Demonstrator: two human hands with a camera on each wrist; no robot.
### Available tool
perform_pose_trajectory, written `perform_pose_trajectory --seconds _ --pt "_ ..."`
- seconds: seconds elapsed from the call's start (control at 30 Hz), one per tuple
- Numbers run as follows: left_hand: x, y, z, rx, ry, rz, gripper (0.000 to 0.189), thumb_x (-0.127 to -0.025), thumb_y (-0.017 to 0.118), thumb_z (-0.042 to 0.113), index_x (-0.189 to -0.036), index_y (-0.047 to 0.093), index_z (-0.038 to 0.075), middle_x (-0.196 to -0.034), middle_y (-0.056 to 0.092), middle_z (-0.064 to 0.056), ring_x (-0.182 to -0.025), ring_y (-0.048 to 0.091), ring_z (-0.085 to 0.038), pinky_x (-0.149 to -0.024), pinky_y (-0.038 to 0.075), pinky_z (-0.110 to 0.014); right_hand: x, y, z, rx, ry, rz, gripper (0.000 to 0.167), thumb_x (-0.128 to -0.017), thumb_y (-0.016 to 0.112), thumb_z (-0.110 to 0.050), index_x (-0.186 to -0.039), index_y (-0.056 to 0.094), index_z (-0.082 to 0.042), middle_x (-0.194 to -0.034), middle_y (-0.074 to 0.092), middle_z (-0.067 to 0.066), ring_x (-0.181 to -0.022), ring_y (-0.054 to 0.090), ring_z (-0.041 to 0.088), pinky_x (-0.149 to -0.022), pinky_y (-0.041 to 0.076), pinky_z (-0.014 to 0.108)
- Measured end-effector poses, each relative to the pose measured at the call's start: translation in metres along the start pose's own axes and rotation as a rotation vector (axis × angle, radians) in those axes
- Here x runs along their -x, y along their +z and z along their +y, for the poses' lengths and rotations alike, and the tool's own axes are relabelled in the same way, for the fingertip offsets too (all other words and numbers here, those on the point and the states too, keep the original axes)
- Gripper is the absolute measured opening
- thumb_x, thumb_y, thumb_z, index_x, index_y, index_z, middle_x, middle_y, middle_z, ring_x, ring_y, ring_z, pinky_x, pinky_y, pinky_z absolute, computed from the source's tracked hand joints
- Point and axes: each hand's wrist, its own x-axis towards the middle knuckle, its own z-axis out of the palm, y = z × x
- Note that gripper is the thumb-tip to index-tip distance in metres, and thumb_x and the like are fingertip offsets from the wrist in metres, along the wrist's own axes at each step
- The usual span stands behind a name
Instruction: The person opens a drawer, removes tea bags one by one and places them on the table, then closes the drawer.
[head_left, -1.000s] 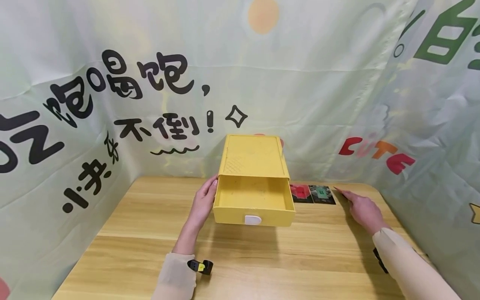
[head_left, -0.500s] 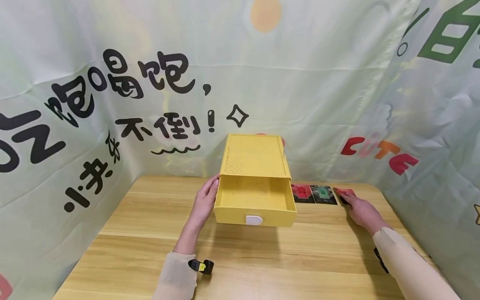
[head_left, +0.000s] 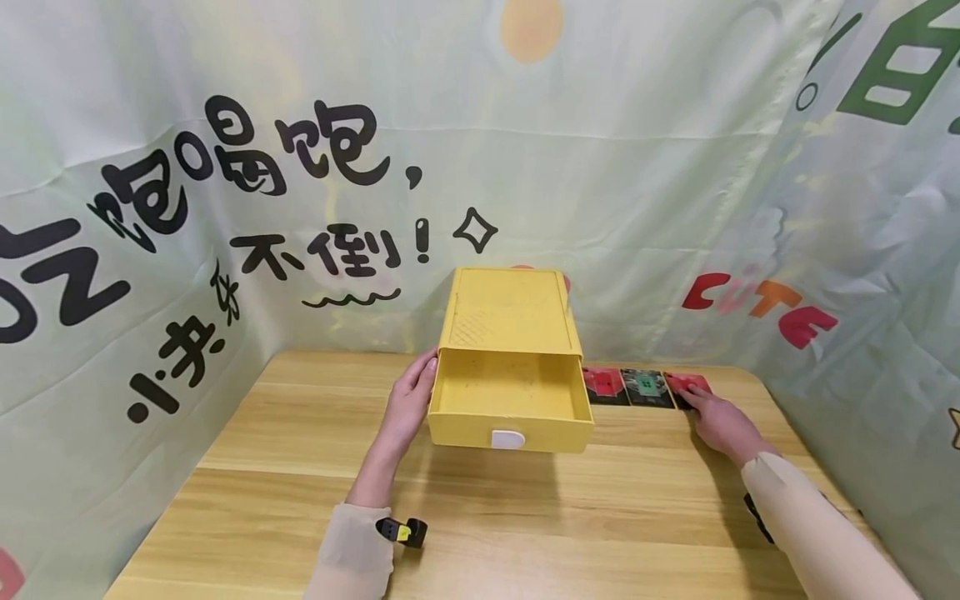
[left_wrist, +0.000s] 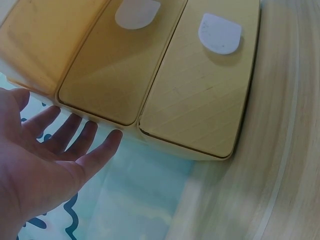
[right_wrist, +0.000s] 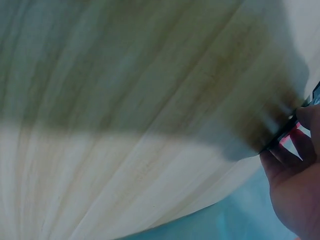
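In the middle of the table stands a yellow drawer cabinet [head_left: 510,310]. Its pulled-out top drawer [head_left: 512,433] shows a bare inside and a white pull tab [head_left: 507,439]. My left hand [head_left: 407,400] rests along the cabinet's left side. The left wrist view shows its fingers [left_wrist: 102,152] spread and fairly straight beside the drawer fronts. At the back right, my right hand [head_left: 726,425] touches a red and black square card [head_left: 686,382] on the table with extended fingers. The right wrist view catches only part of this hand [right_wrist: 297,187] at the card's dark edge.
Left of that card lie a black card with a green figure [head_left: 648,388] and another red and black card [head_left: 606,385], partly behind the drawer. Two lower drawers, one with a white tab [left_wrist: 220,34], are closed. A printed curtain [head_left: 637,183] borders the wooden table [head_left: 300,467].
The red card, earlier held edge-on in my right hand, has come down flat beside the other cards. My right fingers now lie spread on it. The left hand has stayed at the cabinet.
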Motion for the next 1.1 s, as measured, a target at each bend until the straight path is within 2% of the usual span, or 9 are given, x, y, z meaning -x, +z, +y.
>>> perform_pose_trajectory --seconds 0.23,0.57,0.87,1.1 --pt "-0.001 0.0 0.0 0.005 -0.004 0.0 0.047 -0.112 0.048 0.03 -0.153 0.051 0.007 -0.153 0.054 -0.016 -0.13 0.059 -0.034 -0.106 0.053 -0.046 -0.001 0.001 -0.001 -0.007 0.004 0.01 0.052 -0.098 0.053 0.002 -0.149 0.047 0.01 -0.15 0.042 0.039 -0.124 0.05 0.062 -0.099 0.047 0.071" --pt "0.0 0.001 0.0 0.003 -0.001 -0.002 0.048 -0.113 0.048 0.031 -0.154 0.05 0.006 -0.154 0.052 -0.017 -0.133 0.056 -0.035 -0.11 0.05 -0.048 0.004 0.001 -0.002 -0.027 0.036 0.055 0.054 -0.096 0.057 0.001 -0.148 0.046 0.012 -0.146 0.045 0.041 -0.125 0.05 0.061 -0.099 0.047 0.072" --pt "-0.001 0.0 0.0 0.016 -0.01 -0.001 0.048 -0.112 0.048 0.031 -0.153 0.051 0.007 -0.154 0.053 -0.016 -0.132 0.057 -0.034 -0.108 0.052 -0.047 0.012 -0.003 -0.006 -0.089 0.088 0.095 0.066 -0.097 0.065 -0.016 -0.155 0.04 0.006 -0.157 0.036 0.036 -0.129 0.046 0.061 -0.099 0.045 0.074" --pt "0.0 0.0 0.0 0.024 -0.013 -0.001 0.048 -0.112 0.049 0.031 -0.153 0.051 0.007 -0.154 0.053 -0.016 -0.133 0.056 -0.034 -0.109 0.051 -0.049 0.018 -0.008 -0.022 -0.119 0.045 0.207 0.064 -0.098 0.068 -0.016 -0.154 0.044 0.002 -0.154 0.04 0.035 -0.133 0.043 0.06 -0.102 0.042 0.075"
